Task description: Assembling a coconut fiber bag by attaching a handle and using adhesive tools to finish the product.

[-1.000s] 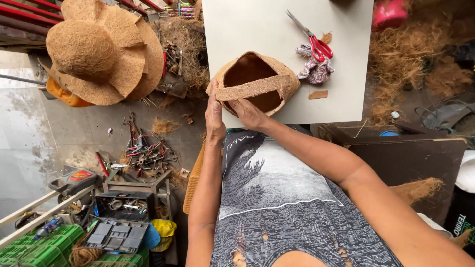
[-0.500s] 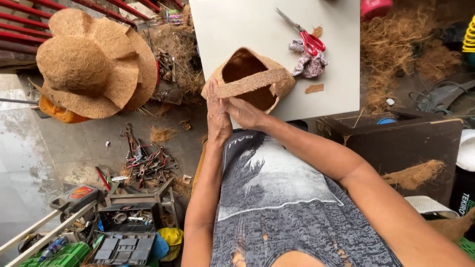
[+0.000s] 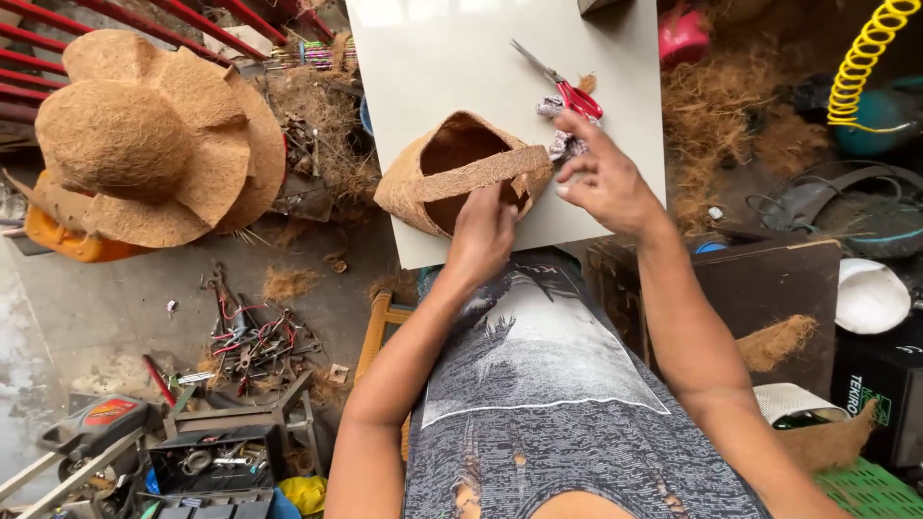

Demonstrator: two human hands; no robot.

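A brown coir basket (image 3: 437,173) with a flat strap handle lies on its side at the near edge of a white table (image 3: 452,67). My left hand (image 3: 484,234) presses on the basket's near rim and handle end. My right hand (image 3: 601,178) hovers open to the right of the basket, fingers spread, holding nothing. Just beyond its fingertips lie red-handled scissors (image 3: 562,85) beside a small crumpled grey scrap (image 3: 561,146).
A stack of coir hats (image 3: 144,135) sits on the left over an orange container. Loose coir fibre (image 3: 731,115) is piled to the right. Tools and wires (image 3: 250,336) litter the floor. A coiled yellow hose (image 3: 870,43) hangs top right. A dark box (image 3: 760,288) stands right of my lap.
My right hand has let go of the basket and lifted to the right, toward the scissors. The left hand shifted onto the basket's near rim. The view moved closer.
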